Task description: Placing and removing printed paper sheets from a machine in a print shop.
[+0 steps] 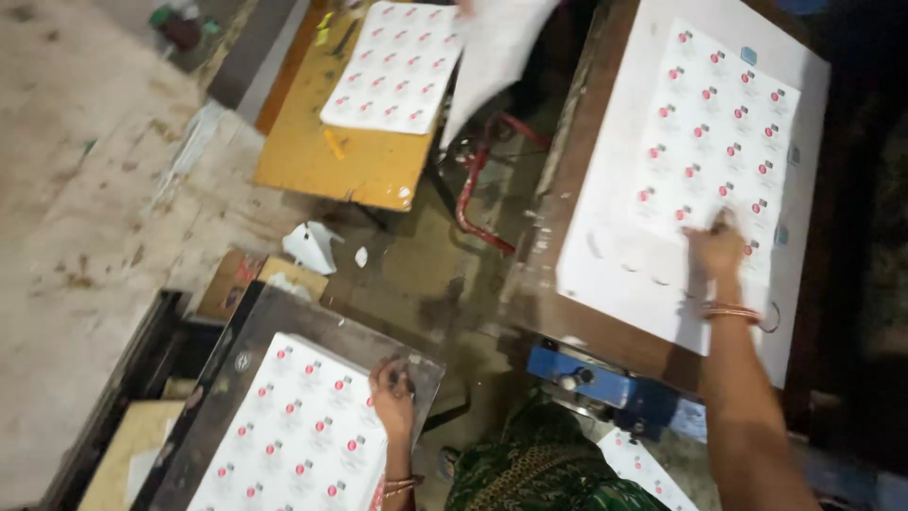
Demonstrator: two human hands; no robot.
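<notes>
My right hand (716, 248) reaches out onto a white printed sheet (700, 142) with rows of small red-and-grey marks, lying on a dark press bed (558, 199) at the right. Its fingers press down on the sheet's near part. My left hand (393, 396) rests at the right edge of a stack of the same printed sheets (298, 440) on a grey metal tray (303, 322) at the lower left. I cannot tell whether it pinches a sheet. Bangles show on both wrists.
A yellow table (350, 161) at the top carries another printed sheet (392, 66). A blurred white sheet (492, 52) is in the air beside it. A red metal frame (473, 189), a blue machine part (591, 378) and paper scraps (312, 248) lie between.
</notes>
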